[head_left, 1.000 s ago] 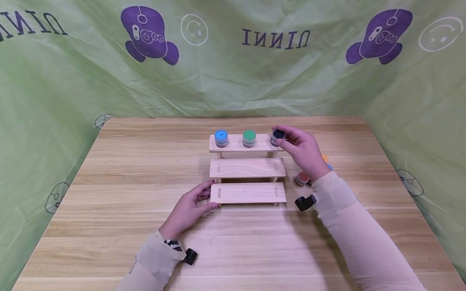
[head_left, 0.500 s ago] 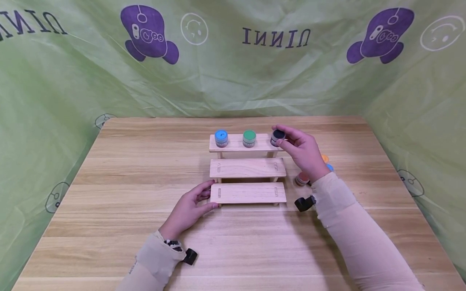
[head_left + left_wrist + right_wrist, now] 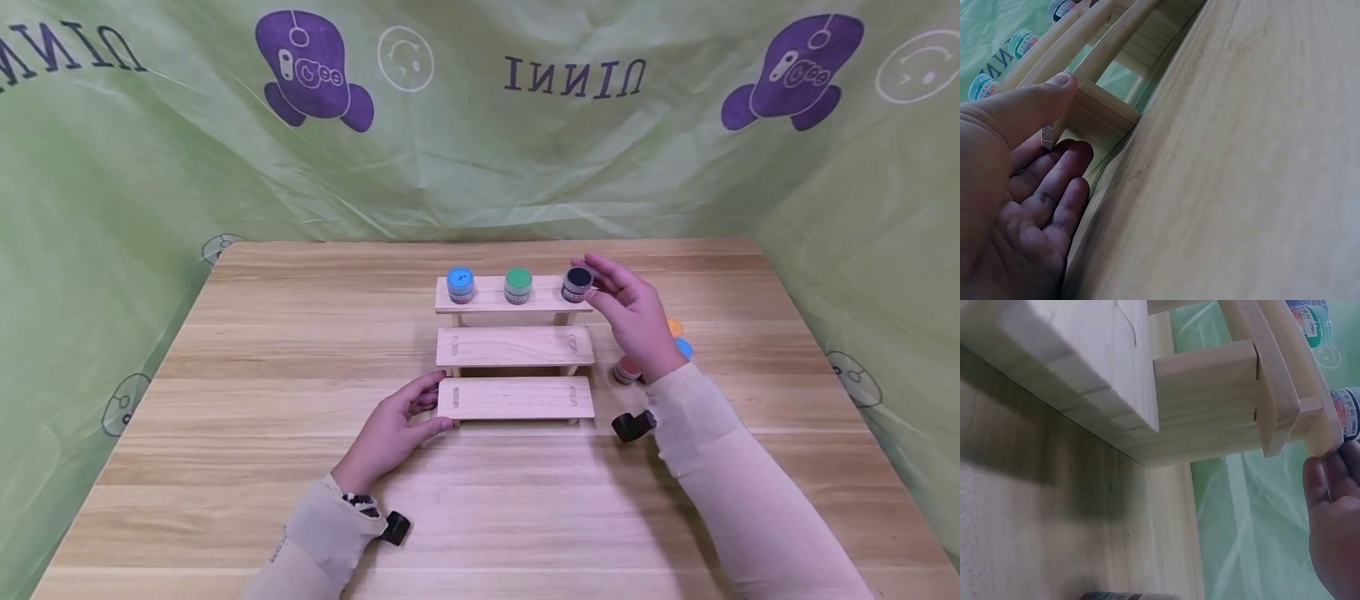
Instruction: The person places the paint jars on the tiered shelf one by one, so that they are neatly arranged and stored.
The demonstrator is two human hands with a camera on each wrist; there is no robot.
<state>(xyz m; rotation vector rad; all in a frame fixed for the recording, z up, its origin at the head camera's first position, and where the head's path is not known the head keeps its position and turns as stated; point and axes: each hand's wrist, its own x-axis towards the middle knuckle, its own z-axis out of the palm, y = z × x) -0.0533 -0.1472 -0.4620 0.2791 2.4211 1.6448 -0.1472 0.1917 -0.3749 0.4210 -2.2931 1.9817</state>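
Observation:
A three-step wooden stand point(image 3: 516, 398) stands on the table. My left hand point(image 3: 393, 433) holds the left end of its lowest step, thumb at the front and fingers behind; the left wrist view shows the thumb point(image 3: 1054, 94) against the wood. On the top step are three small paint jars: blue-lidded point(image 3: 461, 286), green-lidded point(image 3: 518, 286) and black-lidded point(image 3: 577, 285). Beside the black-lidded jar is my right hand point(image 3: 633, 312), its fingers spread loosely around the jar's right side. In the right wrist view, fingertips lie close to that jar point(image 3: 1346, 414) at the step's end.
Right of the stand, a red-lidded jar point(image 3: 626, 370), an orange-lidded jar point(image 3: 675, 327) and a blue-lidded jar point(image 3: 682, 347) are partly hidden by my right hand and wrist. Green printed cloth point(image 3: 465, 167) surrounds the wooden table point(image 3: 300, 333) at back and sides.
My right hand's fingers have loosened and come slightly away from the black-lidded jar, which stays on the top step. The left hand keeps its place; the whole view has shifted slightly.

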